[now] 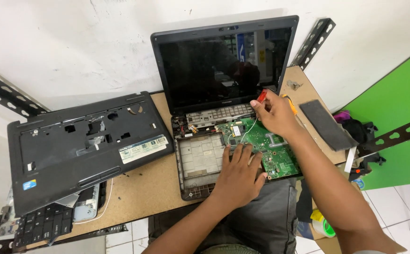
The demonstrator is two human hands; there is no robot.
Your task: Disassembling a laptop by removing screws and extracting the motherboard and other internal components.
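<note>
Left hand spread flat on the motherboard; right hand pinches a screwdriver; palmrest cover lies beside.

Small electronics repair bench, workshop-type setup, not an office. Evidence: gutted laptop with green motherboard exposed, its detached palmrest cover and a loose keyboard lying to the side, a red-handled screwdriver, all on a bare particle-board tabletop on slotted steel angle brackets against a scuffed white wall. Tape roll and dark clutter on the tiled floor by a green partition fit the same picture.
</note>
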